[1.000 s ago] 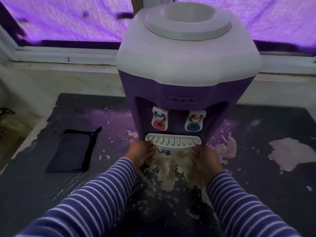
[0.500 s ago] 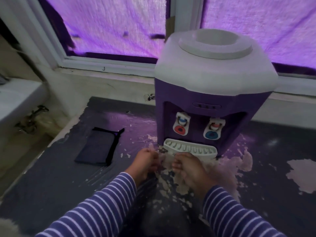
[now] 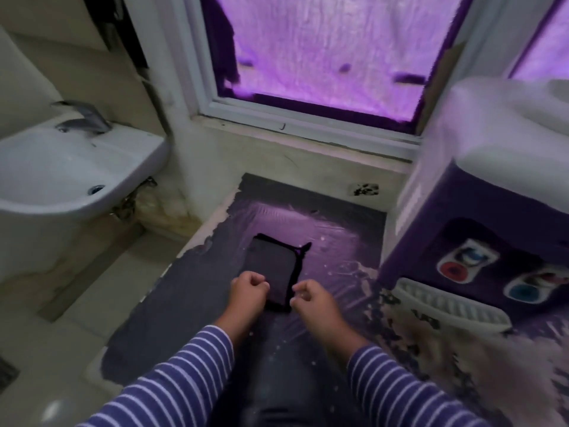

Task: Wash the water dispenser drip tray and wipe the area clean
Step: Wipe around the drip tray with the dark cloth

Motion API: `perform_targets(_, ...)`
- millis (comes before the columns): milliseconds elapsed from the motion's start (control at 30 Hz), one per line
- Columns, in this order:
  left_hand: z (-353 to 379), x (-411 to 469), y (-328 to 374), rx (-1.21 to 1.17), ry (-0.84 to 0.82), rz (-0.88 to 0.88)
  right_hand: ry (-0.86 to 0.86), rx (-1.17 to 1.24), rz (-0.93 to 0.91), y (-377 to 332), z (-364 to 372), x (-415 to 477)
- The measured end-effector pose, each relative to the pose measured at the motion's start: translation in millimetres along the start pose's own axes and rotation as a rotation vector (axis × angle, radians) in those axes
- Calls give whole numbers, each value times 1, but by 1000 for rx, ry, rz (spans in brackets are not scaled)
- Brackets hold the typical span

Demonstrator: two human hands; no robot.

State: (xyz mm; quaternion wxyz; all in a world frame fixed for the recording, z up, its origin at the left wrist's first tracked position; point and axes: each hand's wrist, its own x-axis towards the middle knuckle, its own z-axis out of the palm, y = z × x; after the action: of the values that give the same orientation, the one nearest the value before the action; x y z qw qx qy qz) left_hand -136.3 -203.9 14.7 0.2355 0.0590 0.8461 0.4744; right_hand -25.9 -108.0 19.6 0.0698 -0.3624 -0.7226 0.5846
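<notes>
Head cam: both hands hovered over the dark cloth, left hand curled into a loose fist, right hand with fingers curled together, neither gripping anything. Drip tray sat in the dispenser at the right edge; counter left of the cloth was open.

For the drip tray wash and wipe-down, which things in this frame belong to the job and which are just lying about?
Part of the job:
drip tray, in place on the water dispenser
dark cloth
sink with tap
peeling counter

Just there:
window
floor drain
</notes>
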Motion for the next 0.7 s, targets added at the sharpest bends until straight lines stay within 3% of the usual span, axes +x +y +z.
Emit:
perform_targets(100,-29,28,-13,95,67,-32,-18,-329,-129,-13,30,16)
perform_targets(200,-43,44,-20,126,7,-78,-105,-565,-253,-16,49,25)
perform_targets(333,-43,52,-26,141,-120,-79,-245,-736,-179,-2,59,25)
perform_targets(433,-38,52,-25,155,-260,-75,-246,-855,-184,11,62,19)
perform_targets(500,-34,48,-16,148,-302,-14,-184,-798,-184,14,64,15)
perform_targets(700,-8,18,37,244,-410,316,150,-328,-77,5,45,6)
